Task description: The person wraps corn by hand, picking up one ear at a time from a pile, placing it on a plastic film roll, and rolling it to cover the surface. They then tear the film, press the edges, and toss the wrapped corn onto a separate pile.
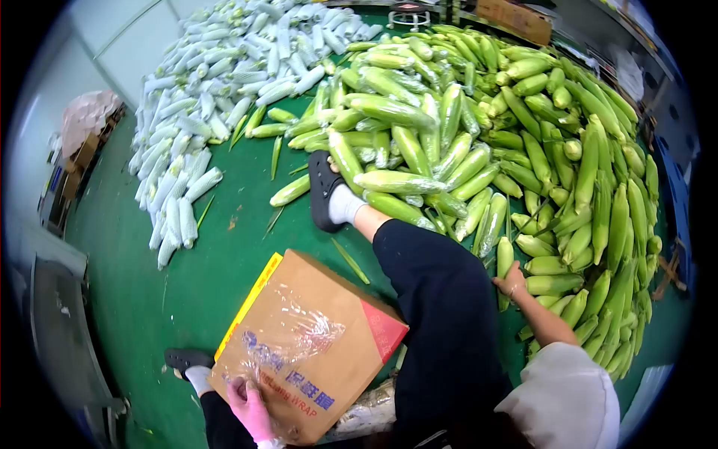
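Observation:
My left hand (250,408), in a pink glove, is at the lower left corner of a cardboard box (329,299) printed with blue and red lettering. Its fingers are closed on the edge of clear cling film (288,322), which lies wrinkled over the box top. Out to the right, my bare right hand (511,280) is wrapped around a green ear of corn (505,256) in its husk. That ear is upright in view, at the near edge of a big pile of corn ears (535,157).
Film-wrapped corn ears (396,108) lie in front of my shoe (323,191). Many ears in white foam netting (217,82) are heaped at the back left. Loose husk leaves (350,260) lie on the green floor (134,277). A wrapped roll (370,411) is beside the box.

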Action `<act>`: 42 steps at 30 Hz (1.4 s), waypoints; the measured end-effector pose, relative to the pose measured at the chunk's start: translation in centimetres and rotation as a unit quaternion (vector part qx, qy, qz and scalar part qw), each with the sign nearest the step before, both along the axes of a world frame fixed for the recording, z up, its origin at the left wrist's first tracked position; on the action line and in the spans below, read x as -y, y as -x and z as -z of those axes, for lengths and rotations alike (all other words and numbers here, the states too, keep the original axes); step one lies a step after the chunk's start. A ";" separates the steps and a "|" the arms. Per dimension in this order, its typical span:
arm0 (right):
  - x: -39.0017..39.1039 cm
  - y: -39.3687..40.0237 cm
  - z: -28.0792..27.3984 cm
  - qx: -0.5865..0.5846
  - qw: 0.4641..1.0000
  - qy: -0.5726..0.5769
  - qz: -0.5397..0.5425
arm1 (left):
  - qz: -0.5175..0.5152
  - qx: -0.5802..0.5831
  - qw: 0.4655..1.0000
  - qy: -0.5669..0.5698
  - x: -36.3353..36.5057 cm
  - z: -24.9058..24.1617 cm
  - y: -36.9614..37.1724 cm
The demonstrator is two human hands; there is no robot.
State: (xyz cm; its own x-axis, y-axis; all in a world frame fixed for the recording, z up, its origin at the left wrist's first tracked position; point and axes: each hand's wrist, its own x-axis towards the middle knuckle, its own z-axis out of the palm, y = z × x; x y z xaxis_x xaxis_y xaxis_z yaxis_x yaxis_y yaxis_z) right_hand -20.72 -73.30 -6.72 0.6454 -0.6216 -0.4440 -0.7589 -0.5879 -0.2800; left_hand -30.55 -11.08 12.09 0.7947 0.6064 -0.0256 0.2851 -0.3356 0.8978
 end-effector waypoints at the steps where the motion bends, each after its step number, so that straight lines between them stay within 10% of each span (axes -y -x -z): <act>1: 0.0 0.1 -0.2 0.000 1.000 0.002 -0.015 | -0.015 0.000 1.000 0.002 -1.1 0.6 1.1; 4: -0.5 -1.2 -2.1 0.215 0.976 0.011 -0.034 | -0.045 -0.141 0.958 -0.245 -2.3 -0.3 4.3; 7: -5.7 -6.7 -11.4 0.478 0.833 0.106 -0.257 | -0.051 -0.208 0.939 -0.270 -1.6 -0.5 6.2; 11: -24.9 -9.1 -28.2 0.504 0.677 0.026 -0.535 | -0.063 -0.216 0.931 -0.287 -0.5 -0.7 6.6; 17: -46.2 -6.2 -22.8 0.378 0.497 -0.128 -0.771 | 0.017 -0.301 0.873 -0.382 -1.1 -0.6 4.9; 21: -49.9 -5.5 -18.2 0.389 0.509 -0.201 -0.741 | 0.056 -0.156 0.918 -0.360 -3.6 1.4 6.0; 23: -48.2 -5.7 -18.1 0.321 0.496 -0.164 -0.790 | -0.032 -0.046 0.970 0.236 -4.8 -0.7 6.8; 25: -47.7 -6.2 -18.4 0.272 0.474 -0.172 -0.820 | -0.076 0.191 0.906 0.370 -4.1 -2.7 6.6; 31: -48.1 -8.0 -21.1 0.265 0.463 -0.157 -0.831 | 0.045 0.099 0.989 -0.100 -2.3 0.8 -1.7; 35: -42.3 -5.1 -20.6 0.390 0.639 -0.135 -0.650 | 0.160 -0.006 0.906 -0.391 -2.0 -0.8 -3.5; 39: -38.0 -5.8 -16.5 0.423 0.593 -0.083 -0.680 | 0.234 -0.094 0.878 -0.407 -3.1 -1.5 -4.1; 42: -38.2 -9.2 -18.0 0.431 0.681 -0.138 -0.575 | 0.260 -0.074 0.869 -0.415 -2.4 -1.3 -3.4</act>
State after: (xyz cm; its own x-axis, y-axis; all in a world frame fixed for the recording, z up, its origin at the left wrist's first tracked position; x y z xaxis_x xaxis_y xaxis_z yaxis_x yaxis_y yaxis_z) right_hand -11.52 -35.09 11.29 0.7302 0.5459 0.4108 0.6758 -0.4891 -0.5514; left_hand -27.11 -8.71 13.35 0.9920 0.0243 0.1242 -0.0077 -0.9680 0.2506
